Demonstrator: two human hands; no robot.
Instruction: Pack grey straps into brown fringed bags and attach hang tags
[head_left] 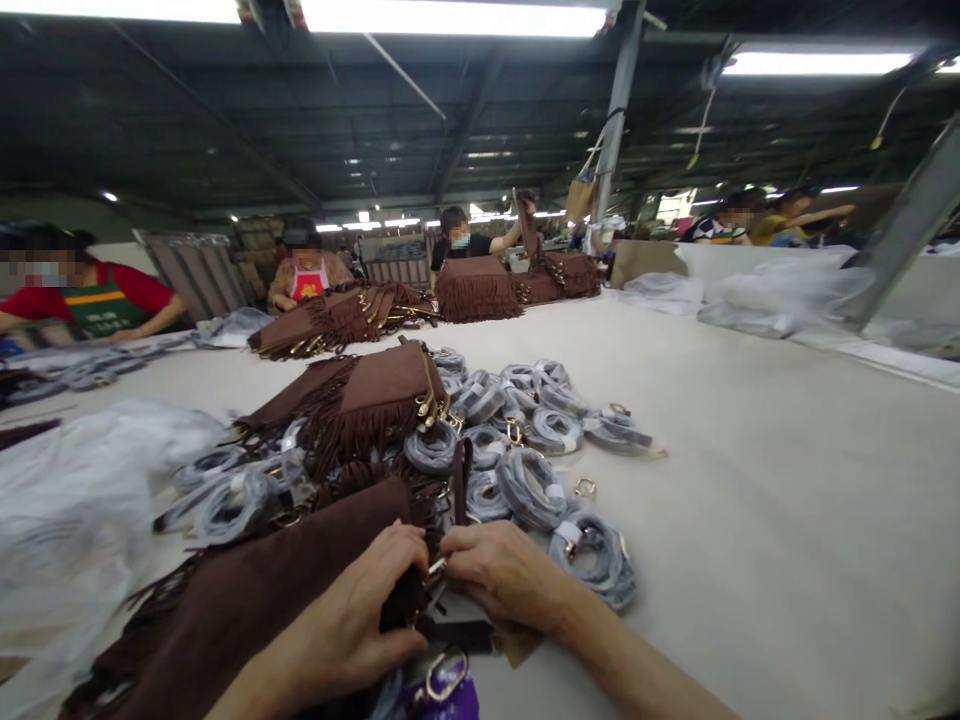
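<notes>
A brown fringed bag (277, 580) lies slantwise in front of me. My left hand (367, 610) is closed around its right end, thumb below and fingers on top. Close beside it, my right hand (502, 570) pinches a narrow brown strap (461, 478), whose loop stands up above the fingertips. A small shiny metal piece (437, 567) shows between the two hands; its exact fastening is hidden by my fingers. Below them are a dark strap end (469, 635), a gold ring clasp (447, 674) and a purple item (454, 698).
Several coiled grey wrapped straps (529, 487) spread beyond my hands, with stacked brown fringed bags (394, 385) behind. Clear plastic sheeting (112, 500) lies left on the white table (772, 480). Co-workers sit across it; one person (457, 240) lifts a brown piece.
</notes>
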